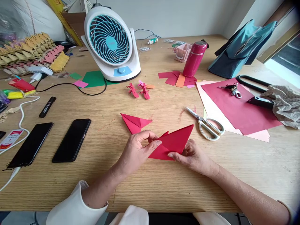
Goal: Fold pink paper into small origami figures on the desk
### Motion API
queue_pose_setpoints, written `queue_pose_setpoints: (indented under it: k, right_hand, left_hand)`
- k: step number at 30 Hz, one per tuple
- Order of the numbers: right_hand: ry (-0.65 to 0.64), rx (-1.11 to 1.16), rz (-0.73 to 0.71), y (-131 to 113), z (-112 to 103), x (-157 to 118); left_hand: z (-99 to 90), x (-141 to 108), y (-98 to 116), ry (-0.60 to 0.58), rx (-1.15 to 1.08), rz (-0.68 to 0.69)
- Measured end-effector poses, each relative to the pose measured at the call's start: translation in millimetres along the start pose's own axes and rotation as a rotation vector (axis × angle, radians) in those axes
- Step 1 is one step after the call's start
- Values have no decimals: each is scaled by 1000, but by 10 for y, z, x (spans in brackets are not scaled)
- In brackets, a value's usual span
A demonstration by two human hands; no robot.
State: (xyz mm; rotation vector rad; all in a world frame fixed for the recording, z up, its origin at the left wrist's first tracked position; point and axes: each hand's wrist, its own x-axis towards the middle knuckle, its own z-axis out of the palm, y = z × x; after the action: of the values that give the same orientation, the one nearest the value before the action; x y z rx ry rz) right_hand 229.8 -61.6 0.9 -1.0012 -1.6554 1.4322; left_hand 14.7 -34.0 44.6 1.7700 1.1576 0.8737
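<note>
A folded sheet of red paper [175, 140] is held between my two hands, a little above the table. My left hand [142, 145] pinches its left side with thumb and fingers. On the lower right, my right hand [192, 156] grips the paper, thumb in front and fingers partly hidden behind it. Just beyond my left hand lies another folded red paper piece [134, 122]. Two small pink-red folded paper figures [144, 91] rest farther back. White-handled scissors [207, 124] lie partly open to the right of the held paper.
A white and blue fan [111, 43] stands at the back. Two black phones [71, 140] lie on the left, near a white cable. To the right are red and pink paper sheets [234, 106] with keys on top, a pink bottle [194, 59] and a teal bag [241, 50].
</note>
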Motion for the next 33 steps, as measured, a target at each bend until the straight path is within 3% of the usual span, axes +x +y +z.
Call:
queue_pose_setpoints:
  k: [10,17,20,23,26,29,33]
  right_hand:
    - [-189,-45,106,-97,-26,-11]
    - [-324,-173,0,-131,-84,-10]
    - [-364,-117,43,-145,-144,9]
    - [-127,22,110,-148,-214,55]
    - [155,112,53,-128,-257,109]
    - [213,169,111,-82,-267,129]
    - [210,116,196,-3,-267,100]
  left_hand:
    - [-4,55,-103,-88,-28,-31]
    - [-81,109,-97,23,84,33]
    - [-125,126,-107,72,157,56]
    - [-139,123,-115,46,190,52]
    - [-103,99,-135,-67,232,58]
    - [-11,67,-180,-161,312,110]
    - [142,43,-261,-172,463,240]
